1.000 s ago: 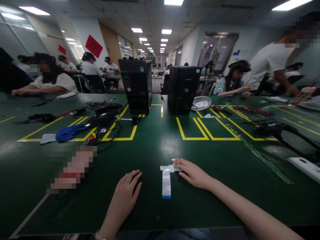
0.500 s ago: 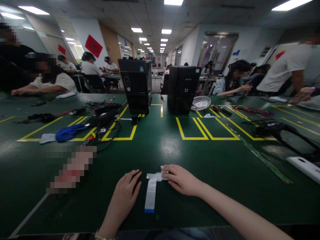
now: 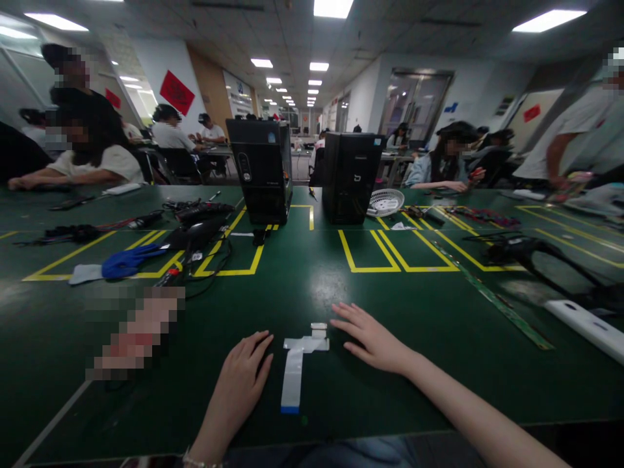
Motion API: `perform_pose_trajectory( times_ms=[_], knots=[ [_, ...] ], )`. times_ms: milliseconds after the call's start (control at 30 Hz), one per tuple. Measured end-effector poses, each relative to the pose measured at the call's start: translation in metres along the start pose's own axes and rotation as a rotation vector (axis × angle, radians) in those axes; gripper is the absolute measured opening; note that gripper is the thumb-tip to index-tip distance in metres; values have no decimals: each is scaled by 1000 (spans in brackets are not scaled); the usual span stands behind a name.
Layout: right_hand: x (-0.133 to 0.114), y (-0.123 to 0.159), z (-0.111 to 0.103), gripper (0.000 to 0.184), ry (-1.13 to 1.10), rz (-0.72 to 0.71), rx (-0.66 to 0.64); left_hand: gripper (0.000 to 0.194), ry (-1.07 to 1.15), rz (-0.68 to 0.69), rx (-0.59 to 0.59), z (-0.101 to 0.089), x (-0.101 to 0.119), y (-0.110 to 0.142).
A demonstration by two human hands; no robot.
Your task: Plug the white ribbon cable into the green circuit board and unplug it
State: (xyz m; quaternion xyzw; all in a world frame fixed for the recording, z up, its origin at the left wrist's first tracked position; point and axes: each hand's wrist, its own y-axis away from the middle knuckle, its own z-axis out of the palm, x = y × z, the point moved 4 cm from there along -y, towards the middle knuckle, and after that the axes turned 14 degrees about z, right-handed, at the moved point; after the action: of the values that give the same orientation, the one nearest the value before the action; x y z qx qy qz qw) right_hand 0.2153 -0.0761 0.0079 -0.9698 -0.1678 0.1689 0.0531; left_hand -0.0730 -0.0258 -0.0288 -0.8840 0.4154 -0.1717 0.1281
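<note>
A white flat ribbon cable [image 3: 293,378] with bent, folded sections and a blue end lies on the green table [image 3: 390,396] between my hands. Its upper end carries a small connector. My left hand [image 3: 244,374] rests on the tabletop to the left of the cable, apart from it, fingers loosely extended and holding nothing. On the other side, my right hand [image 3: 373,338] is just right of the connector end, fingers spread, with a small gap to the cable.
Two black computer towers [image 3: 260,172] stand at the back. To the left lie a blue glove [image 3: 131,261] and black cables; on the right, a long green circuit strip [image 3: 497,302], a white plastic piece [image 3: 587,328] and a white basket [image 3: 386,203]. Several people sit or stand beyond.
The ribbon cable slid left and nearer under my right hand. That hand then let go and moved off to the right, uncovering the connector. My left hand stayed nearly still.
</note>
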Motion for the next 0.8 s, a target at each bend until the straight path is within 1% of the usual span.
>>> perform_pose_trajectory(
  times_ms=[67, 133, 200, 267, 300, 333, 400, 467, 533, 633, 800],
  knots=[
    [38, 9, -11, 45, 90, 128, 116, 38, -2, 0, -13, 0, 0, 0],
    [87, 23, -24, 44, 184, 316, 232, 39, -4, 1, -19, 0, 0, 0],
    [140, 46, -38, 49, 286, 576, 281, 39, -5, 5, -12, 0, 0, 0],
    [186, 77, -52, 55, 365, 922, 298, 39, -5, 5, -6, 0, 0, 0],
    [204, 94, -58, 57, 384, 1081, 312, 39, -6, 4, -5, 0, 0, 0],
    [216, 110, -64, 59, 395, 1188, 336, 39, -7, 3, -6, 0, 0, 0],
    [231, 138, -71, 64, 404, 1356, 390, 39, -8, 1, -9, 0, 0, 0],
    [236, 159, -75, 68, 402, 1472, 432, 39, -7, 1, -7, 0, 0, 0],
    [239, 173, -76, 72, 388, 1558, 443, 39, -2, 2, -1, 0, 0, -1],
    [245, 181, -74, 74, 355, 1612, 406, 38, 9, 12, 21, -1, 0, -2],
    [252, 178, -73, 74, 325, 1634, 343, 37, 5, 9, 27, -1, 0, -1]
  ],
)
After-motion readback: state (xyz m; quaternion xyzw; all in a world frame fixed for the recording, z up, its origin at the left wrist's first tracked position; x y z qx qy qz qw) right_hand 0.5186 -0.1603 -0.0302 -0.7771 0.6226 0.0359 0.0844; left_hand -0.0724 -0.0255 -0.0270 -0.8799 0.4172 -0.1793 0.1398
